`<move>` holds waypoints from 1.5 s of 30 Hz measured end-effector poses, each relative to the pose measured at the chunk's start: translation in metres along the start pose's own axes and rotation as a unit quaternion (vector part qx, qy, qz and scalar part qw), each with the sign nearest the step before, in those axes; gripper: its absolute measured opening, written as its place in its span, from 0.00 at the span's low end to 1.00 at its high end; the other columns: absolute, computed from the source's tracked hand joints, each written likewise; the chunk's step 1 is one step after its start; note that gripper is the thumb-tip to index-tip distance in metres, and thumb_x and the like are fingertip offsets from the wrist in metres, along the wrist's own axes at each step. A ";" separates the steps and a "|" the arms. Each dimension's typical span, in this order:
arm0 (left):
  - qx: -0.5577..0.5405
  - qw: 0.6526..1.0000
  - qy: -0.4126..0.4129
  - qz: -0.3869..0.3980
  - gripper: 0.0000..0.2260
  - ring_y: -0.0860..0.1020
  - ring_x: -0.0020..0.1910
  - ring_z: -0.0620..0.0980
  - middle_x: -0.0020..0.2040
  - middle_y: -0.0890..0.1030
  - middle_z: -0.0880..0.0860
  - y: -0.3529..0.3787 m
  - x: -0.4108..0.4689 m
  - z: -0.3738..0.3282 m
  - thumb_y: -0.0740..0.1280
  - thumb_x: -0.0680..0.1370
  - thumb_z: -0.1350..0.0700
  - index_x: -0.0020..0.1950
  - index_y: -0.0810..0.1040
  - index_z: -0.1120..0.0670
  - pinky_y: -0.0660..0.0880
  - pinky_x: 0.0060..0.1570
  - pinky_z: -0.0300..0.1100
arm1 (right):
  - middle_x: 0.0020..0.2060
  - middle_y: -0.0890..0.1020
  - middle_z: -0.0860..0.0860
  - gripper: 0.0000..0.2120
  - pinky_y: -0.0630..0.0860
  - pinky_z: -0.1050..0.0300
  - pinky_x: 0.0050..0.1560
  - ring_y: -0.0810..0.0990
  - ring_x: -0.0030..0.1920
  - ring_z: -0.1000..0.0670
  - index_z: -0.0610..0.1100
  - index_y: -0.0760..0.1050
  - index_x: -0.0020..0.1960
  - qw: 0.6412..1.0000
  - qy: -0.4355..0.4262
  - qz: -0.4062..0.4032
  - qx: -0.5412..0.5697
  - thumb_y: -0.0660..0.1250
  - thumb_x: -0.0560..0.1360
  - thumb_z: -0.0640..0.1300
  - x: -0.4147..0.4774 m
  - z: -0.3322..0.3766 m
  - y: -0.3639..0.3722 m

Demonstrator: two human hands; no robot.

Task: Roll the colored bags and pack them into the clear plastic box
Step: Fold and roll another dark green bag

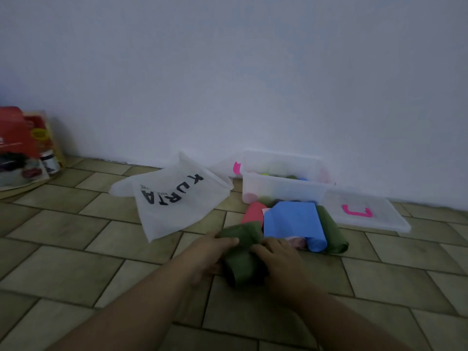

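A dark green bag (241, 252), partly rolled, lies on the tiled floor in front of me. My left hand (211, 252) grips its left side and my right hand (277, 259) grips its right side. Just behind lies a pile of bags: a blue one (293, 219) on top, a red roll (254, 211) at its left and another green one (331, 229) at its right. The clear plastic box (283, 188) stands against the wall behind the pile, with several colored rolls inside.
The box's clear lid (379, 219) with a pink handle lies on the floor at the right. A white bag (172, 198) printed with black letters lies to the left of the box. Red packages and a jar (27, 148) sit far left by the wall.
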State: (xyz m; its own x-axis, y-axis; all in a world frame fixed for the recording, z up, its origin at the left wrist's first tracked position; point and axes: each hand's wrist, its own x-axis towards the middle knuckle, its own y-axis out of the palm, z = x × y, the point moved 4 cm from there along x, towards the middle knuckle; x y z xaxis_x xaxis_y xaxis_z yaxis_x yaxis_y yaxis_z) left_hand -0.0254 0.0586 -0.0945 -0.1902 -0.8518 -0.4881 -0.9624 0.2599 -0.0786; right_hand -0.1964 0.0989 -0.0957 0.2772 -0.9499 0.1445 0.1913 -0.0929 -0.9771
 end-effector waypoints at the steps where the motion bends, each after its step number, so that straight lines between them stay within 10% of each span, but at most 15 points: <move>1: 0.104 0.994 0.019 -0.026 0.26 0.78 0.55 0.53 0.60 0.77 0.55 -0.002 0.002 -0.002 0.72 0.72 0.48 0.66 0.70 0.54 0.77 0.52 0.46 | 0.69 0.65 0.53 0.26 0.62 0.55 0.66 0.63 0.66 0.50 0.58 0.62 0.70 0.999 0.004 0.026 0.021 0.64 0.73 0.48 -0.009 0.001 0.005; 8: 0.448 0.888 0.069 -0.077 0.17 0.76 0.50 0.51 0.54 0.77 0.54 0.015 0.040 -0.014 0.68 0.73 0.49 0.59 0.72 0.54 0.72 0.45 0.42 | 0.77 0.47 0.51 0.56 0.53 0.41 0.74 0.48 0.76 0.43 0.64 0.44 0.73 0.971 0.198 0.061 0.123 0.59 0.52 0.82 -0.020 0.013 0.022; 16: 0.493 0.861 0.051 -0.113 0.06 0.74 0.45 0.51 0.49 0.75 0.53 0.013 0.068 -0.011 0.64 0.76 0.56 0.51 0.74 0.54 0.71 0.43 0.42 | 0.65 0.65 0.47 0.33 0.64 0.45 0.62 0.65 0.65 0.42 0.61 0.61 0.63 0.977 0.196 0.020 0.080 0.61 0.60 0.71 -0.002 0.031 0.018; 25: 0.471 0.873 0.080 -0.100 0.08 0.74 0.43 0.50 0.46 0.75 0.53 0.016 0.072 -0.005 0.68 0.72 0.54 0.40 0.69 0.51 0.71 0.39 0.43 | 0.73 0.57 0.49 0.43 0.61 0.41 0.64 0.59 0.68 0.39 0.63 0.56 0.67 0.980 0.186 0.064 0.010 0.54 0.55 0.79 -0.036 0.025 0.021; 30: 0.472 0.859 0.116 -0.160 0.15 0.74 0.50 0.52 0.54 0.72 0.51 0.015 0.055 -0.009 0.69 0.71 0.52 0.55 0.70 0.49 0.73 0.48 0.47 | 0.76 0.48 0.50 0.44 0.43 0.30 0.68 0.45 0.75 0.39 0.65 0.49 0.69 0.982 0.126 0.137 -0.024 0.58 0.58 0.75 -0.035 0.013 0.017; 33: 0.445 0.815 0.290 -0.232 0.22 0.73 0.55 0.51 0.58 0.71 0.51 0.020 0.027 -0.027 0.68 0.71 0.53 0.64 0.68 0.46 0.74 0.52 0.48 | 0.77 0.47 0.51 0.41 0.35 0.28 0.66 0.41 0.75 0.40 0.64 0.50 0.71 0.984 0.086 0.148 -0.048 0.60 0.62 0.71 -0.029 0.012 0.013; 38: 0.433 0.874 0.219 0.016 0.13 0.72 0.51 0.45 0.60 0.77 0.51 0.035 0.017 -0.006 0.55 0.81 0.47 0.61 0.75 0.47 0.67 0.51 0.40 | 0.76 0.55 0.51 0.36 0.37 0.30 0.68 0.46 0.76 0.42 0.58 0.51 0.74 0.986 0.033 0.156 -0.048 0.64 0.71 0.58 -0.015 0.017 0.006; 45: 0.426 0.894 0.138 0.022 0.29 0.68 0.68 0.55 0.71 0.69 0.57 0.035 0.023 -0.002 0.45 0.79 0.35 0.72 0.68 0.49 0.62 0.66 0.48 | 0.69 0.68 0.52 0.31 0.51 0.31 0.69 0.66 0.68 0.45 0.56 0.61 0.72 0.974 -0.023 0.221 -0.041 0.69 0.71 0.48 0.005 0.022 -0.003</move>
State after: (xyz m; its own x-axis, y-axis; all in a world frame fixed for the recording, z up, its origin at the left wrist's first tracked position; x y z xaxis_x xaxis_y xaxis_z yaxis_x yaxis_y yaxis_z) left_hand -0.0635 0.0473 -0.1067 -0.3784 -0.8811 -0.2837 -0.4783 0.4486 -0.7550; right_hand -0.1749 0.1012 -0.0890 0.3579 -0.8884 -0.2876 -0.0321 0.2961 -0.9546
